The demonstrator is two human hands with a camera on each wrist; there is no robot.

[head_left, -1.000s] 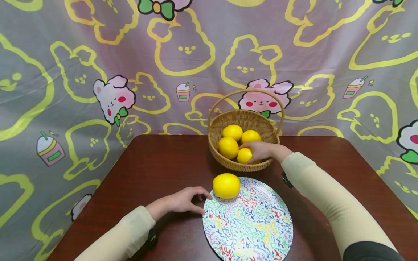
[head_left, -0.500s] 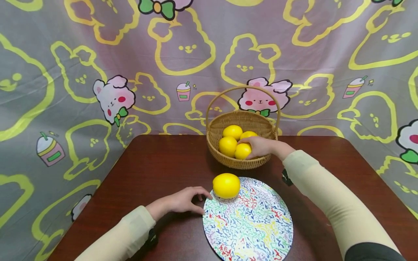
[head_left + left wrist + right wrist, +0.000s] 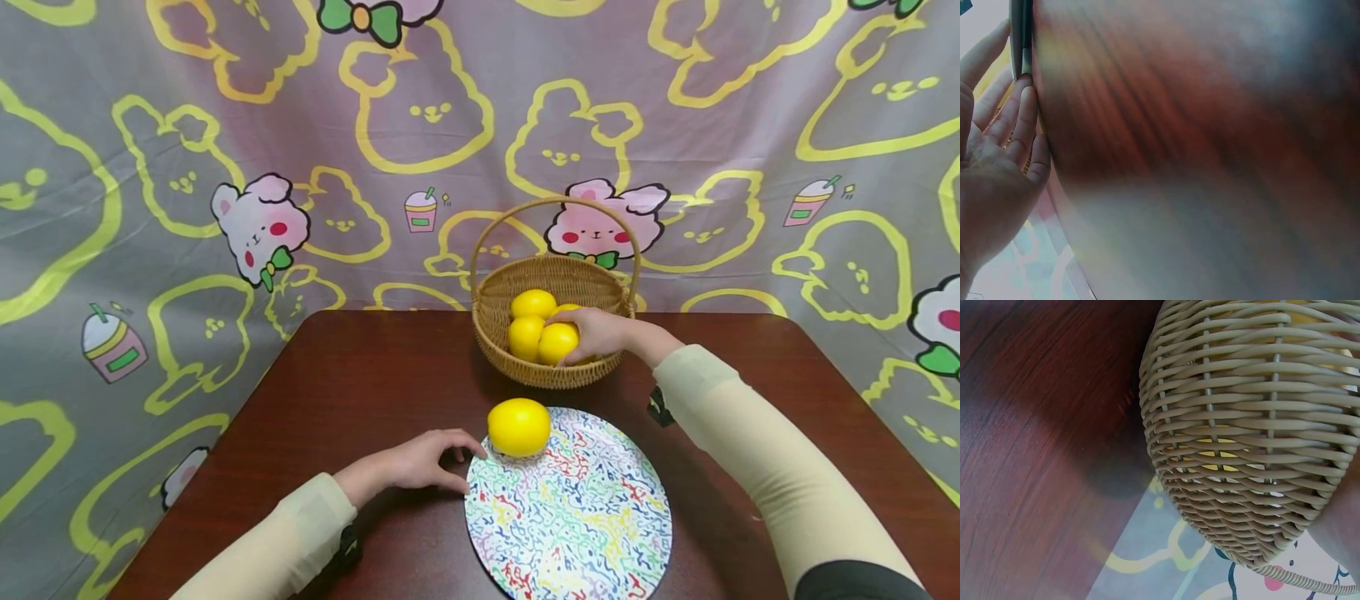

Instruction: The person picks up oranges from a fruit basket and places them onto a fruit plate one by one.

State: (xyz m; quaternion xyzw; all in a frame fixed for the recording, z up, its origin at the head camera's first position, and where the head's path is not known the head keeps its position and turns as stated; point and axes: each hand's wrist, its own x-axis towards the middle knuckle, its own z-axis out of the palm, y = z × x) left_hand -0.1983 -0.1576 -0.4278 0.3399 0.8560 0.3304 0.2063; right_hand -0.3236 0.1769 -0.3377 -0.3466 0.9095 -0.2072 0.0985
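My right hand [image 3: 597, 335] grips a yellow lemon [image 3: 558, 343] inside the wicker basket [image 3: 552, 379], thumb at the near side and fingers over the top. More lemons lie against it, among them one lemon [image 3: 533, 304] at the back. Below, my left hand [image 3: 423, 460] rests beside a round patterned board [image 3: 577, 508], fingertips and thumb spread at its left edge. In the left wrist view, the fingers [image 3: 1007, 119] reach up to the board's rim, fairly straight. A single lemon [image 3: 519, 427] sits on the board's far left part. The basket's weave [image 3: 1241, 412] hides the right fingers in the right wrist view.
A dark red-brown table [image 3: 375, 375] carries everything. The basket's tall arched handle [image 3: 558, 200] rises over its opening. Behind the table hangs a cartoon-patterned curtain [image 3: 450, 108], which also runs along both sides.
My right hand has lifted the gripped lemon slightly and shifted it left against its neighbour. The basket has slid a little to the left. My left hand has stayed in place.
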